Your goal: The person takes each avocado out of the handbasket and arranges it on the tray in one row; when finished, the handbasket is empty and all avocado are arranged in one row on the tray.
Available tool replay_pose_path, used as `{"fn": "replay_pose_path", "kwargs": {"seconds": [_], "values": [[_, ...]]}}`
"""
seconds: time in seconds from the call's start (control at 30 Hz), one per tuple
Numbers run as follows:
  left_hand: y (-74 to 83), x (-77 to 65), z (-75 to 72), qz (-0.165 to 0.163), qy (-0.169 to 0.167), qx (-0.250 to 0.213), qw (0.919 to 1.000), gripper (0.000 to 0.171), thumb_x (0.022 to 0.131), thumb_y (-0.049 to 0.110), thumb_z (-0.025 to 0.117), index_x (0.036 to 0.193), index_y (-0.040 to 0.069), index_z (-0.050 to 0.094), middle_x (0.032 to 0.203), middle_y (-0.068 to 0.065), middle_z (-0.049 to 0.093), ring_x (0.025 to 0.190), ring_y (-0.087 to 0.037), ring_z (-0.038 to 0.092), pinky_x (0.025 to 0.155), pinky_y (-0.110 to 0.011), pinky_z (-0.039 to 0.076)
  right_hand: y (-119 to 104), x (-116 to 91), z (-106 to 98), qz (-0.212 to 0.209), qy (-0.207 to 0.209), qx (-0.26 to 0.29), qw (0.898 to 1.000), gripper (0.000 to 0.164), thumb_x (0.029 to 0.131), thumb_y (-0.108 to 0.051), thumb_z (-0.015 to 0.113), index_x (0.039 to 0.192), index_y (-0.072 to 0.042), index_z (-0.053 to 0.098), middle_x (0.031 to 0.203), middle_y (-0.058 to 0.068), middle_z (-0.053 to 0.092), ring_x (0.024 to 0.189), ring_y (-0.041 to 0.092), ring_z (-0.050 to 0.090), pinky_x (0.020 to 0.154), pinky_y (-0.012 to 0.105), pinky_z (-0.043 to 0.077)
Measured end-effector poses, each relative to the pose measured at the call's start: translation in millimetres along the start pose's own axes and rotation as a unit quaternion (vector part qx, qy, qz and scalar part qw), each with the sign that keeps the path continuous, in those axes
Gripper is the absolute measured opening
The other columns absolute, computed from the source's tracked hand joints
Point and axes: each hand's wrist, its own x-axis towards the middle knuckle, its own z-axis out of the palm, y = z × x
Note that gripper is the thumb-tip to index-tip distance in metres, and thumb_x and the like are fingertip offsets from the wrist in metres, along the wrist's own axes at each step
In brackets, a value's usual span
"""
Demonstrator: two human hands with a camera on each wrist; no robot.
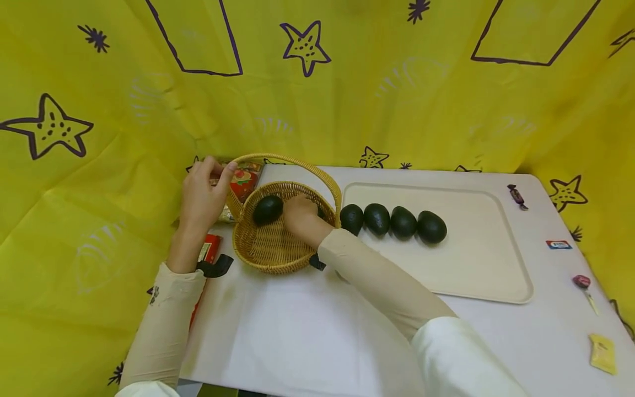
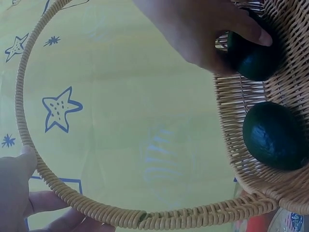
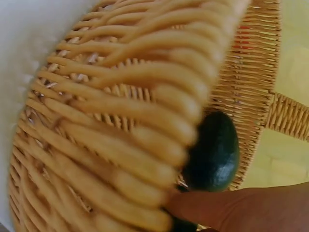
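Observation:
A wicker basket [image 1: 275, 251] stands on the left of the table. My left hand [image 1: 202, 196] holds its arched handle [image 2: 29, 87] between thumb and fingers. Inside the basket, my right hand [image 1: 303, 220] grips a dark green avocado [image 2: 258, 58], its thumb lying over the skin in the left wrist view. Another avocado [image 1: 268, 210] lies beside it in the basket, toward the left side. In the right wrist view the basket's woven rim [image 3: 183, 111] hides most of the right hand's fingers and much of the held avocado.
Right of the basket, a cream tray [image 1: 476, 253] bears a row of several avocados [image 1: 403, 223]. Wrapped sweets [image 1: 517, 197] and a lollipop [image 1: 582, 282] lie along the table's right edge. Red packets [image 1: 243, 182] sit behind and left of the basket, before a yellow curtain [image 1: 317, 110].

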Motion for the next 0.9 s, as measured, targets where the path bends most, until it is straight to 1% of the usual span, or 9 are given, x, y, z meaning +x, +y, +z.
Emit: {"fn": "replay_pose_path", "kwargs": {"seconds": [0.07,0.13,0.3,0.43,0.57,0.67,0.73,0.8,0.9], "values": [[0.4,0.4,0.5,0.0,-0.002,-0.001,1.0,0.054,0.109,0.052,0.053,0.101,-0.001,0.059,0.107,-0.024,0.061,0.105,-0.041,0.058,0.095,-0.057,0.044,0.3,-0.2,1.7,0.005,0.005,0.021,1.0,0.039,0.113,-0.022,0.05,0.145,-0.001,0.059,0.142,0.021,0.059,0.109,0.03,0.072,0.091,0.039,0.062],[0.7,0.7,0.8,0.001,-0.003,-0.002,1.0,0.054,0.108,0.052,0.053,0.1,-0.001,0.058,0.107,-0.024,0.061,0.105,-0.042,0.057,0.094,-0.057,0.044,-0.1,-2.6,1.8,0.001,0.011,0.028,1.0,0.037,0.113,-0.021,0.049,0.143,-0.002,0.058,0.139,0.018,0.059,0.109,0.028,0.07,0.09,0.04,0.061],[0.4,1.3,0.4,0.0,-0.001,-0.003,1.0,0.054,0.108,0.053,0.053,0.101,-0.001,0.059,0.107,-0.024,0.06,0.106,-0.042,0.057,0.095,-0.056,0.043,-4.5,-6.9,-1.0,-0.027,0.006,0.001,1.0,0.035,0.113,-0.023,0.048,0.144,-0.009,0.055,0.136,0.013,0.056,0.11,0.027,0.066,0.089,0.041,0.059],[0.7,1.1,-0.1,-0.001,-0.001,-0.004,1.0,0.053,0.108,0.052,0.054,0.1,-0.001,0.059,0.107,-0.024,0.06,0.105,-0.041,0.057,0.095,-0.056,0.043,-7.1,-7.5,-1.1,-0.02,-0.005,-0.011,1.0,0.034,0.112,-0.023,0.049,0.143,-0.01,0.059,0.137,0.01,0.052,0.115,0.026,0.06,0.091,0.041,0.058],[1.2,0.6,-1.0,-0.001,-0.003,-0.005,1.0,0.053,0.109,0.052,0.054,0.1,0.0,0.058,0.106,-0.024,0.06,0.105,-0.041,0.057,0.094,-0.056,0.043,-6.7,-8.6,0.9,-0.01,0.002,-0.006,1.0,0.034,0.113,-0.021,0.047,0.142,-0.01,0.06,0.137,0.011,0.052,0.112,0.024,0.064,0.085,0.04,0.061],[1.6,0.1,-1.0,-0.002,-0.004,-0.007,1.0,0.053,0.109,0.051,0.053,0.1,0.0,0.058,0.107,-0.024,0.059,0.105,-0.041,0.057,0.094,-0.056,0.043,-4.4,-9.9,2.4,-0.014,0.013,0.004,1.0,0.034,0.114,-0.021,0.043,0.144,-0.01,0.057,0.135,0.013,0.055,0.107,0.024,0.068,0.08,0.04,0.062],[1.6,-0.2,-0.8,-0.002,-0.004,-0.007,1.0,0.053,0.109,0.051,0.053,0.1,-0.001,0.057,0.107,-0.024,0.059,0.105,-0.041,0.057,0.094,-0.056,0.043,-2.8,-10.5,3.7,-0.021,0.017,0.004,1.0,0.034,0.115,-0.02,0.042,0.145,-0.011,0.055,0.135,0.014,0.057,0.107,0.025,0.068,0.081,0.041,0.062],[1.4,-0.1,-0.6,-0.001,-0.003,-0.006,1.0,0.053,0.109,0.051,0.053,0.1,-0.001,0.057,0.106,-0.024,0.059,0.105,-0.041,0.057,0.094,-0.056,0.043,-1.7,-11.5,4.8,-0.031,0.02,-0.006,0.999,0.032,0.115,-0.021,0.043,0.144,-0.012,0.055,0.135,0.013,0.057,0.106,0.024,0.068,0.081,0.042,0.062],[1.0,0.1,-0.3,0.001,-0.001,-0.005,1.0,0.052,0.109,0.051,0.054,0.099,-0.001,0.057,0.105,-0.024,0.059,0.104,-0.041,0.056,0.093,-0.055,0.043,-0.6,-12.5,6.3,-0.049,0.025,-0.031,0.998,0.03,0.114,-0.02,0.047,0.142,-0.013,0.053,0.136,0.011,0.056,0.099,0.023,0.069,0.079,0.041,0.062]]}}
